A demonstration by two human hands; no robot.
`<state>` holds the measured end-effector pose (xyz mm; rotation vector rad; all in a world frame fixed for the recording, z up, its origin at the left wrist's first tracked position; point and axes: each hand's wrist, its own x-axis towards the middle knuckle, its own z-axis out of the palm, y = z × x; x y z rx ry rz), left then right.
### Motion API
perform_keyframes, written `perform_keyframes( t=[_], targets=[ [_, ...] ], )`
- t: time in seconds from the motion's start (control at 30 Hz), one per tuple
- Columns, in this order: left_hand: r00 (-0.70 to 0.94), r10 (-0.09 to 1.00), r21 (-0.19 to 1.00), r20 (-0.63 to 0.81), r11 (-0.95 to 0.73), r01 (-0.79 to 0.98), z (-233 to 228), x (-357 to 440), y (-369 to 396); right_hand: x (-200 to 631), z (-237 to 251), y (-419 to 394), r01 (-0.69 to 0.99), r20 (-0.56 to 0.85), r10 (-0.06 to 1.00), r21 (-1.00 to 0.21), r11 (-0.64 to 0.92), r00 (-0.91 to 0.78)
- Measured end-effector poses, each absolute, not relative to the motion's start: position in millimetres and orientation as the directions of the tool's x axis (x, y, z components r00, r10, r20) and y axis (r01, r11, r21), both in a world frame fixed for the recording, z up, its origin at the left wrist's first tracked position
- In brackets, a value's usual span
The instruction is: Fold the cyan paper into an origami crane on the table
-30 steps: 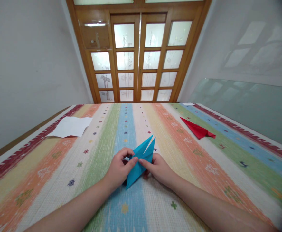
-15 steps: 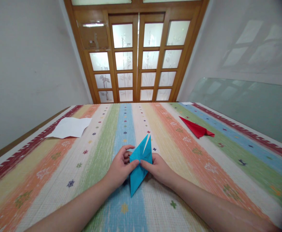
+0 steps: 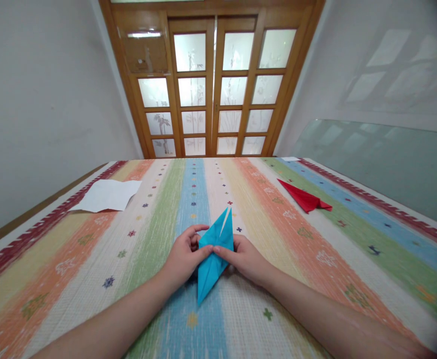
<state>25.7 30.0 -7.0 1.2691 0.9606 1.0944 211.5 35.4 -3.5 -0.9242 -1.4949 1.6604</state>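
A folded blue paper (image 3: 215,239), diamond-shaped with a narrow slit running down from its upper tip, is held between both hands over the tablecloth. My left hand (image 3: 186,251) grips its left edge, thumb on the front face and the other fingers curled at the side and behind. On the right edge, my right hand (image 3: 247,256) pinches it with the thumb flat on the front; its other fingers are hidden behind the paper. The two thumb tips meet near the middle of the paper.
A striped, patterned cloth (image 3: 158,279) covers the table. A white sheet of paper (image 3: 108,195) lies at the far left. A folded red paper (image 3: 304,196) rests at the right. Wooden doors with glass panes (image 3: 213,89) stand beyond the table.
The blue paper and both hands have shifted very slightly left in view, and the slit at the paper's top looks a little narrower. Both hands keep the same grip.
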Motion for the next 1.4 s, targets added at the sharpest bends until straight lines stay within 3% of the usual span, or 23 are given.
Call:
perform_keyframes(
  t=[0.13,0.27,0.5,0.77,1.1,1.3,1.4],
  targets=[
    [0.270,0.962,0.997,0.041,-0.022,-0.074,-4.7,24.1,31.1,213.2,-5.8,37.6,-0.059,-0.044,0.837,-0.994,-0.091,-0.545],
    [0.248,0.966,0.995,0.070,-0.084,0.047,-3.9,21.6,32.2,216.2,-8.8,36.7,0.004,-0.047,0.771,-0.998,-0.058,-0.635],
    [0.188,0.979,0.991,0.078,-0.096,0.088,-1.1,21.9,32.2,215.1,-2.7,32.3,0.058,-0.048,0.762,-0.998,-0.013,-0.646],
    [0.355,0.934,0.998,-0.047,0.029,0.057,-0.6,21.8,31.6,211.6,-5.6,36.4,-0.099,-0.123,0.914,-0.980,-0.174,-0.388],
    [0.446,0.891,0.993,-0.083,0.039,0.107,-6.9,18.0,33.2,213.5,-10.7,42.2,-0.320,-0.092,0.970,-0.933,-0.163,-0.225],
    [0.454,0.889,0.996,-0.056,0.016,0.092,-4.5,19.1,30.7,213.7,-10.3,44.7,-0.312,-0.113,0.986,-0.939,-0.146,-0.122],
    [0.298,0.954,0.993,-0.029,-0.006,0.116,-5.2,20.5,29.5,217.0,-9.1,43.5,-0.162,-0.030,0.999,-0.986,-0.035,-0.037]
  ],
)
